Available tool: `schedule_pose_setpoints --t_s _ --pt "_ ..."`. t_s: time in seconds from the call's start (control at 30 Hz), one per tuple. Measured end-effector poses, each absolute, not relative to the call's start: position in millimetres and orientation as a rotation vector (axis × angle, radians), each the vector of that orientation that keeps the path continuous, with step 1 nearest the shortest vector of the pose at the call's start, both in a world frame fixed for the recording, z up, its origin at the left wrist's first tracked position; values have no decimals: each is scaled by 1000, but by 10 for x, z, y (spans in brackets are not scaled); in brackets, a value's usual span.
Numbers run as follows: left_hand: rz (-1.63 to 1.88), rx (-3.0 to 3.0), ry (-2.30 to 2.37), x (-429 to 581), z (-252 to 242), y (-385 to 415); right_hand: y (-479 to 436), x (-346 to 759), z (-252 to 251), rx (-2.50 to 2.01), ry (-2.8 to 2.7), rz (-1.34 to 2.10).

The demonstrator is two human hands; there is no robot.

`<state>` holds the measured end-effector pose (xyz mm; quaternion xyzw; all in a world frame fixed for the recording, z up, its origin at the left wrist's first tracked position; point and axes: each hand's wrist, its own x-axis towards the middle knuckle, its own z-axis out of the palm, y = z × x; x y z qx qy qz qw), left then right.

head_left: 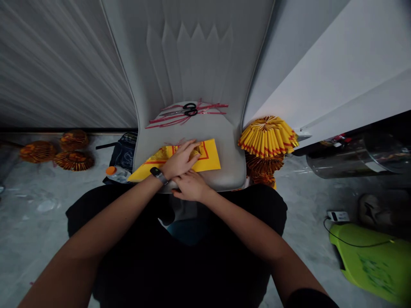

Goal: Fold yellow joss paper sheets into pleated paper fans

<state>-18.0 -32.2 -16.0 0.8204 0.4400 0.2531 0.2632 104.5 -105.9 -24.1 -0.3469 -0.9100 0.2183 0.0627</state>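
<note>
Yellow paper (210, 158) with red print lies near the front edge of the grey chair seat (205, 127), and the left hand (181, 162) rests flat across it, fingers stretched out! Right hand (192, 187) tucked in just beside it, fingers partly hidden, so I can't tell their grip. Toward the seat's back edge, black-handled scissors (190, 111) lie among red strips (157, 124).

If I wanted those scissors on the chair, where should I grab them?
Probably take the scissors by the black handles, coming from the wearer's right: the loops lie toward that side, while the blades point left. They lie among red strips, so lift gently to avoid dragging any along.
</note>
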Motion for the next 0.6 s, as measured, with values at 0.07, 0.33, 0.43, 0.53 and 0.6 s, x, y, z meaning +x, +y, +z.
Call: schedule_pose_setpoints --t_s 0.07,0.33,0.43,0.53,0.6 --pt "676 2246 1202 -194 -215 -284 -1084 1038 -237 -1069 -2763 605" --pt "489 2500 1507 -523 -206 -78 -1055 1113 -249 -1019 -2650 623" --pt "372 2527 1633 -703 -206 -44 -1069 1158 -231 -1164 -2598 648" --pt "375 2436 1756 -820 -229 -42 -1099 1159 -197 -1210 -2623 646" --pt "397 2409 1762 -838 -251 -53 -1088 1139 -161 -1216 -2642 608"
